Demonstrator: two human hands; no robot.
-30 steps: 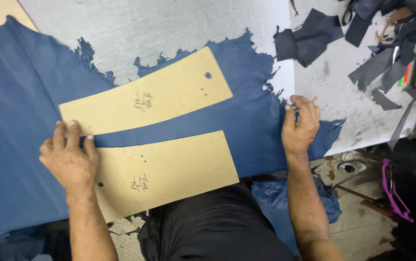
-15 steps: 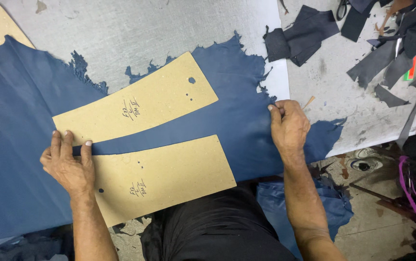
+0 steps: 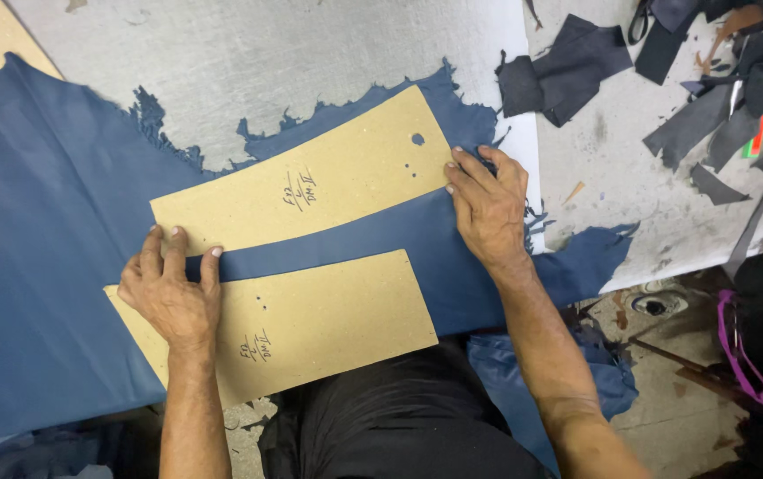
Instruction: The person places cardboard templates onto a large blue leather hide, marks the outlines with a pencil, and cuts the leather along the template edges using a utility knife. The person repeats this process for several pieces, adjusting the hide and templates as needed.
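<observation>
Since the earlier frame my right hand (image 3: 488, 208) slid inward — now flat, fingers spread, on the upper cardboard pattern (image 3: 310, 182); left hand (image 3: 171, 293), likewise spread, bridges both patterns on the blue leather hide (image 3: 44, 266) — placed, I judge, none cut.

I see dark leather scraps (image 3: 567, 71) scattered on the grey worktable (image 3: 310, 53), a magenta strap (image 3: 740, 355) lower right, a floor drain (image 3: 656, 306) below.

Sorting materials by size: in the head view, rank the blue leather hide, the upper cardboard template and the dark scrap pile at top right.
1. blue leather hide, by far the largest.
2. upper cardboard template.
3. dark scrap pile, smallest, though it lies farther from the camera.
</observation>
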